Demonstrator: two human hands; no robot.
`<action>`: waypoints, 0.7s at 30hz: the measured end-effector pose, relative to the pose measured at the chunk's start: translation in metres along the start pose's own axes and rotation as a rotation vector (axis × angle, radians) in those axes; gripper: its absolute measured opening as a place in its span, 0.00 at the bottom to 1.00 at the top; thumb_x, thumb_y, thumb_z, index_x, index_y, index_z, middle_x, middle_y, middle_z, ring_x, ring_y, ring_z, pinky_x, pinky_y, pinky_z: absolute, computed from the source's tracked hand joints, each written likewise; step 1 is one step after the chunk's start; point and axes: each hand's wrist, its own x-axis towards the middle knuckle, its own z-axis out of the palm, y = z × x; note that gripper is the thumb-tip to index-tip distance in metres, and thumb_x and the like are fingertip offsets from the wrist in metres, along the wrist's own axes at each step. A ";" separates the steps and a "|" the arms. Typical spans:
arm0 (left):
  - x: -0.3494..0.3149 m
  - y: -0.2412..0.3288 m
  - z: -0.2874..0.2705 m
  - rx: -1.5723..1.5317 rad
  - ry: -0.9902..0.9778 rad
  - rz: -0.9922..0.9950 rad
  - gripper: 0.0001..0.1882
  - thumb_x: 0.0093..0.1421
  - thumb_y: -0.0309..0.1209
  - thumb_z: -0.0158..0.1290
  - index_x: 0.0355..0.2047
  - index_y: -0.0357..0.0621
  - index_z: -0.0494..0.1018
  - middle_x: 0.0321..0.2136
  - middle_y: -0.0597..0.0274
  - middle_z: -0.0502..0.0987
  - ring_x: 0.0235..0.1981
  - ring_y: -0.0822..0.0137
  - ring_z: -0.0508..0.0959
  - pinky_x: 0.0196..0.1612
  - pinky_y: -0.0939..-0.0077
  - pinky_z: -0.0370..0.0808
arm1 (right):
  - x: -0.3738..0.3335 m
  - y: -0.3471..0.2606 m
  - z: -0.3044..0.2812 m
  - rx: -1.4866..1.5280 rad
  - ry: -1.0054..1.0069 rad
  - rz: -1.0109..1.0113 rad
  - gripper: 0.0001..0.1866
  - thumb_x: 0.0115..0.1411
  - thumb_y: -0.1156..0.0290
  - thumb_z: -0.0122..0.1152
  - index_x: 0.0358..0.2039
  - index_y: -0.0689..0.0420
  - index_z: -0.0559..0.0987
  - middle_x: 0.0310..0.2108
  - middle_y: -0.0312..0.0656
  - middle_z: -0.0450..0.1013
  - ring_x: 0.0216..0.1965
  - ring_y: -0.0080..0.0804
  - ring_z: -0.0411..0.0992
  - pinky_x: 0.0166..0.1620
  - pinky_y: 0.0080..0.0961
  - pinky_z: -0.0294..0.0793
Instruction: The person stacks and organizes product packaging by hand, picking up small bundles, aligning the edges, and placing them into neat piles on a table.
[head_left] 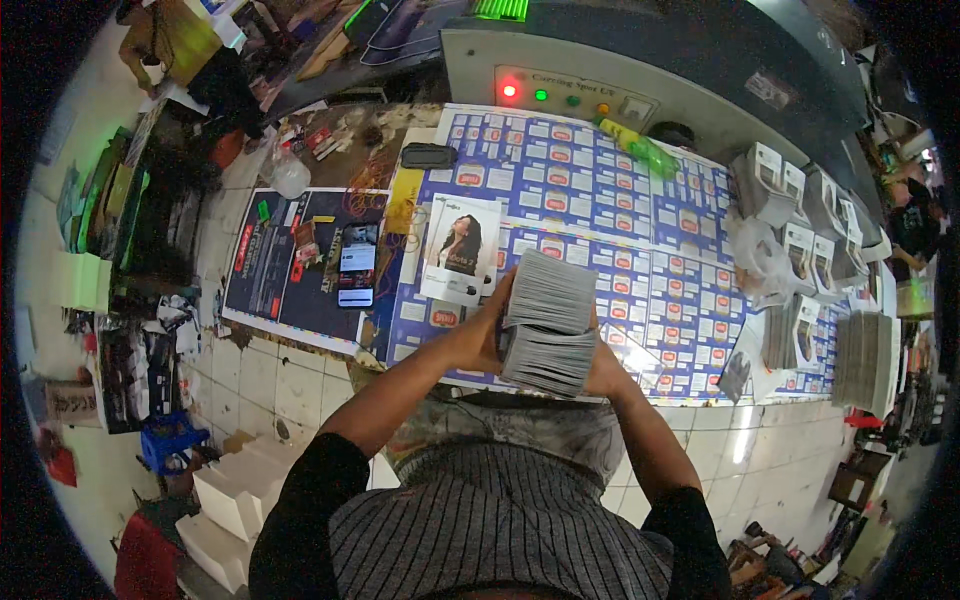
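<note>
Between my two hands is a thick stack of grey-edged cards [552, 292], its many thin edges turned up. A gap splits it into a far bundle and a near bundle [548, 360]. My left hand [484, 338] grips the left side and my right hand [603, 368] the right side; most of the fingers are hidden behind the cards. The stack is over the table's near edge. Just beyond my left hand lies a white printed card [461, 245] picturing a person with long dark hair, on blue printed sheets [620, 270] that cover the table.
Left of the white card lie a phone [357, 265] with a lit screen and a dark case [429, 155]. Several card stacks [775, 185] and a crumpled plastic bag [758, 255] occupy the right end. A green bottle [645, 150] lies before a grey machine [600, 80] with lit buttons.
</note>
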 end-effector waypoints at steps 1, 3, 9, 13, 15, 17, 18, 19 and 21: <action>0.006 0.003 0.000 -0.001 -0.028 -0.020 0.80 0.33 0.34 0.76 0.67 0.46 0.18 0.69 0.47 0.41 0.70 0.57 0.46 0.69 0.61 0.48 | 0.001 0.005 -0.001 -0.184 0.029 -0.011 0.51 0.48 0.54 0.73 0.65 0.58 0.54 0.61 0.50 0.58 0.64 0.42 0.56 0.68 0.39 0.47; 0.010 0.010 -0.001 0.033 -0.082 -0.054 0.79 0.34 0.35 0.75 0.67 0.46 0.19 0.69 0.47 0.41 0.70 0.57 0.46 0.69 0.61 0.47 | 0.007 -0.015 0.003 -0.292 0.002 0.155 0.51 0.44 0.51 0.75 0.63 0.58 0.59 0.59 0.52 0.59 0.62 0.49 0.56 0.66 0.40 0.49; 0.017 0.002 -0.006 0.126 -0.169 -0.124 0.76 0.37 0.37 0.74 0.67 0.45 0.20 0.68 0.46 0.42 0.69 0.56 0.45 0.70 0.61 0.44 | 0.007 -0.003 0.003 -0.481 0.139 -0.091 0.51 0.42 0.53 0.76 0.63 0.59 0.59 0.62 0.55 0.52 0.62 0.54 0.54 0.64 0.44 0.50; 0.008 -0.003 0.007 0.171 -0.177 -0.134 0.74 0.39 0.39 0.73 0.68 0.45 0.21 0.68 0.45 0.43 0.69 0.56 0.44 0.70 0.62 0.42 | 0.011 -0.008 0.001 -0.483 0.105 -0.049 0.45 0.45 0.53 0.74 0.61 0.56 0.66 0.58 0.51 0.63 0.59 0.49 0.62 0.63 0.41 0.57; 0.014 0.000 0.003 0.210 -0.179 -0.131 0.74 0.40 0.39 0.72 0.68 0.45 0.22 0.68 0.45 0.44 0.69 0.56 0.44 0.70 0.62 0.41 | 0.005 -0.008 0.005 -0.663 0.068 -0.061 0.41 0.47 0.52 0.73 0.59 0.54 0.69 0.56 0.48 0.68 0.57 0.46 0.66 0.62 0.38 0.61; 0.013 -0.009 0.008 0.236 -0.167 -0.145 0.73 0.41 0.40 0.72 0.68 0.44 0.22 0.67 0.44 0.44 0.69 0.55 0.44 0.70 0.62 0.40 | 0.007 -0.002 0.003 -0.535 0.142 -0.149 0.45 0.47 0.50 0.72 0.62 0.57 0.65 0.60 0.52 0.60 0.61 0.48 0.60 0.65 0.39 0.54; 0.009 -0.010 0.014 0.244 -0.166 -0.162 0.72 0.42 0.41 0.72 0.68 0.44 0.23 0.67 0.44 0.45 0.69 0.55 0.44 0.70 0.62 0.40 | 0.004 0.005 0.005 -0.464 0.181 -0.186 0.47 0.48 0.49 0.71 0.63 0.59 0.63 0.62 0.54 0.56 0.63 0.49 0.57 0.66 0.39 0.51; 0.011 -0.013 0.012 0.274 -0.165 -0.173 0.72 0.42 0.41 0.71 0.68 0.44 0.23 0.67 0.44 0.45 0.69 0.55 0.44 0.71 0.62 0.40 | 0.002 0.022 -0.006 -0.631 0.133 -0.139 0.52 0.48 0.47 0.70 0.65 0.62 0.56 0.65 0.56 0.49 0.66 0.50 0.50 0.68 0.41 0.46; 0.010 -0.016 0.012 0.321 -0.174 -0.215 0.71 0.43 0.42 0.71 0.68 0.44 0.23 0.67 0.44 0.45 0.69 0.55 0.43 0.71 0.62 0.39 | 0.008 0.005 0.000 -0.632 0.128 -0.101 0.56 0.46 0.46 0.70 0.66 0.63 0.51 0.65 0.60 0.46 0.67 0.55 0.46 0.68 0.46 0.43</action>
